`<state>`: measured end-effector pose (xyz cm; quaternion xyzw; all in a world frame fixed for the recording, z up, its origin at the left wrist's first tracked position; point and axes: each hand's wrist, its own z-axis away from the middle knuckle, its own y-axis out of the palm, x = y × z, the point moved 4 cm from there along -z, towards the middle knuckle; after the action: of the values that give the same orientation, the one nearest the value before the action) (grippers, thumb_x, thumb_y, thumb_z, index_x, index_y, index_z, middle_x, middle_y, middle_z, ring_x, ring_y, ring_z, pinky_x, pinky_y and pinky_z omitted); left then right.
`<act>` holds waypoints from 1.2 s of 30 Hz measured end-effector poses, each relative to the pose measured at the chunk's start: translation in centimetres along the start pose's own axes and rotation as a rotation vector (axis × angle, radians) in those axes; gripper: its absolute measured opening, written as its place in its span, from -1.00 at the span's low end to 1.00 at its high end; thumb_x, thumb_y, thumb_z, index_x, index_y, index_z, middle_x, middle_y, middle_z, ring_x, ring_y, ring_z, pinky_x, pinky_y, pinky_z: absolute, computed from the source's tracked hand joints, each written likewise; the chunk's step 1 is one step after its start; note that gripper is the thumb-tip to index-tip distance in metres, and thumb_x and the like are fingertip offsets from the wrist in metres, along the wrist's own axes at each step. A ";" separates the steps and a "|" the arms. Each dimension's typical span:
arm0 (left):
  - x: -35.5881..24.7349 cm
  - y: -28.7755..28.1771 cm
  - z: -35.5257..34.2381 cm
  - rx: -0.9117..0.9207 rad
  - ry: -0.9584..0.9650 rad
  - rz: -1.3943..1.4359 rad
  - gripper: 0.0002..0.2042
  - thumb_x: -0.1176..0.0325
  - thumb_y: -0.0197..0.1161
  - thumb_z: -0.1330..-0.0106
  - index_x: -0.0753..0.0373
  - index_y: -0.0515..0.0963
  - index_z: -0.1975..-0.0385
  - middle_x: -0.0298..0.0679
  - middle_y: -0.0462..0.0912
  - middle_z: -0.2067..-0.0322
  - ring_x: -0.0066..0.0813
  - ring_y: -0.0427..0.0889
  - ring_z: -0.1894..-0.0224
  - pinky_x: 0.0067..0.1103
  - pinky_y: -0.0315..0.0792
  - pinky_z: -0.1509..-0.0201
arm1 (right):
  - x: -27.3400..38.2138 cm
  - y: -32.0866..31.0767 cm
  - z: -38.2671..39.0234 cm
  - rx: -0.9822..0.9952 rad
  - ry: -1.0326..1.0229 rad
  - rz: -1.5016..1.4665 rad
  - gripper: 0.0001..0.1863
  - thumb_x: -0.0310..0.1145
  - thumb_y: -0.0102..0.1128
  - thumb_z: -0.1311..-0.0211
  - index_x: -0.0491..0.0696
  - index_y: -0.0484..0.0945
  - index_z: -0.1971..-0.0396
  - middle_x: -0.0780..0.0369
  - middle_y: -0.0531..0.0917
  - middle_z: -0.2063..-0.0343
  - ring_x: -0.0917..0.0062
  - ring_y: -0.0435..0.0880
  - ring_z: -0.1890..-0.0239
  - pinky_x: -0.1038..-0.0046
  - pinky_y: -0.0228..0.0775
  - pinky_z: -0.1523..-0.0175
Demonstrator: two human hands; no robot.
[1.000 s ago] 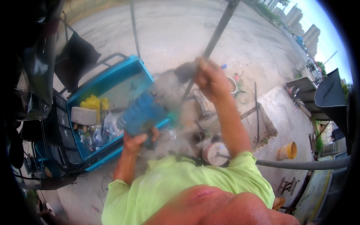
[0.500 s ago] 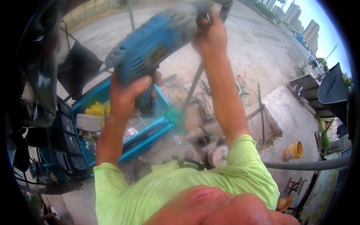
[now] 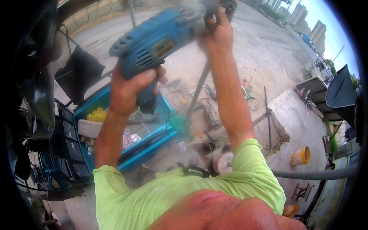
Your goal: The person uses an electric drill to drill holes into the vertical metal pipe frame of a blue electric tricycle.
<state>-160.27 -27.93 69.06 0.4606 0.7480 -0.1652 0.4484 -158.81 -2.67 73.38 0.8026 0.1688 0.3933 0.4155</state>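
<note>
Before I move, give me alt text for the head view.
A person's left hand holds a blue power tool by its handle, with the right hand up at its front end. A blue cargo bed is at left; a yellow bucket is at right.

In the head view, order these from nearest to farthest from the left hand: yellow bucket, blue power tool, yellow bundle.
1. Blue power tool: gripped in the left hand.
2. Yellow bundle: in the blue cart, lower left.
3. Yellow bucket: on the ground, far right.

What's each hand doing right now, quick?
Left hand: closed, holding the blue power tool.
Right hand: at the tool's front; its grip cannot be told.
</note>
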 end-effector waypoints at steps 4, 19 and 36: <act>0.3 0.1 -0.2 -0.013 -0.023 0.003 -0.56 0.37 0.19 -0.26 0.45 0.44 -0.12 -0.02 0.68 0.25 -0.34 0.74 0.27 -0.58 0.65 0.39 | 0.1 -0.6 -0.3 0.036 -0.009 -0.003 -0.72 -0.04 -0.05 -0.52 0.12 0.56 0.14 0.43 0.47 0.61 0.72 0.31 0.65 0.67 0.10 0.60; 1.3 -0.4 -0.4 -0.046 -0.041 0.094 -0.56 0.41 0.30 -0.17 0.42 0.47 -0.06 -0.02 0.68 0.26 -0.31 0.74 0.30 -0.54 0.64 0.38 | 0.2 -0.8 -0.6 0.045 -0.022 0.029 -0.74 -0.07 -0.06 -0.52 0.12 0.56 0.12 0.45 0.43 0.63 0.75 0.28 0.66 0.70 0.06 0.61; 1.2 -1.6 -1.2 -0.019 -0.019 -0.024 -0.57 0.41 0.18 -0.25 0.46 0.44 -0.10 -0.02 0.66 0.25 -0.31 0.72 0.29 -0.55 0.62 0.40 | 3.5 -3.0 4.0 -0.041 -0.234 0.498 -0.69 -0.22 0.15 -0.39 -0.15 0.58 0.06 0.24 0.63 0.21 0.70 0.42 0.49 0.64 0.22 0.48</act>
<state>-162.39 -27.32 68.47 0.4457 0.7507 -0.1678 0.4579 -153.36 -0.94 71.29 0.8506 -0.0908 0.3915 0.3390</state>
